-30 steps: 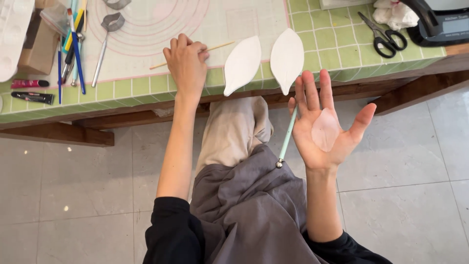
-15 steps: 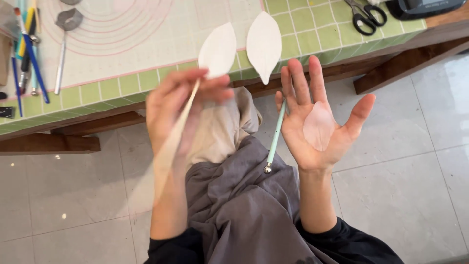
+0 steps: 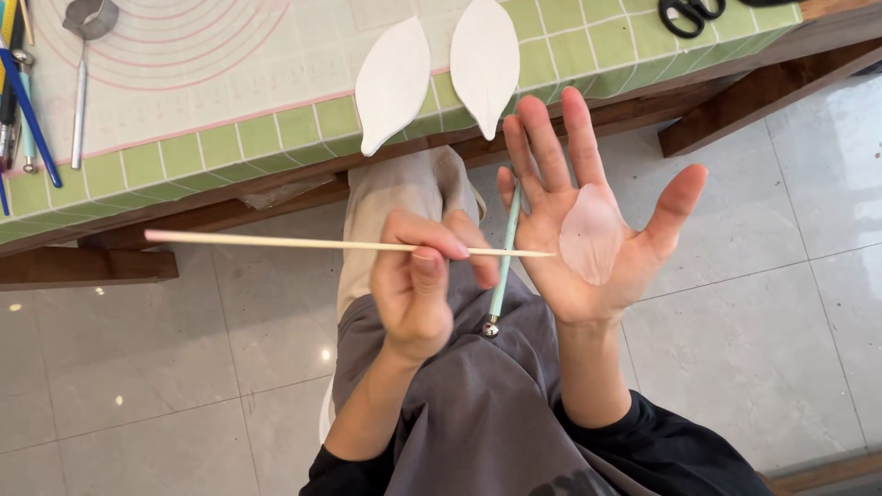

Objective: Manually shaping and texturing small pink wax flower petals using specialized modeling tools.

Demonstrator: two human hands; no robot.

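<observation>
My left hand [image 3: 418, 294] pinches a long thin wooden skewer [image 3: 276, 242], held level over my lap with its tip touching my right palm. My right hand [image 3: 565, 174] is palm up with fingers spread. A thin, translucent pale pink petal piece [image 3: 593, 234] lies flat on that palm. A teal ball tool [image 3: 501, 276] with a metal ball end hangs down from between the fingers on the little-finger side of my right hand. Two white leaf-shaped cutouts [image 3: 393, 83] [image 3: 484, 60] lie on the table edge just beyond my fingers.
A green gridded cutting mat [image 3: 276, 133] covers the wooden table, with a pale silicone mat [image 3: 184, 73] on it. Modelling tools [image 3: 28, 110] and a metal cutter [image 3: 87, 37] lie at the far left, black scissors [image 3: 689, 14] at the far right. Below is grey tiled floor.
My left hand came back from the table with the skewer, swung it level and brought its tip to my right palm. My right hand stayed open with the petal on it.
</observation>
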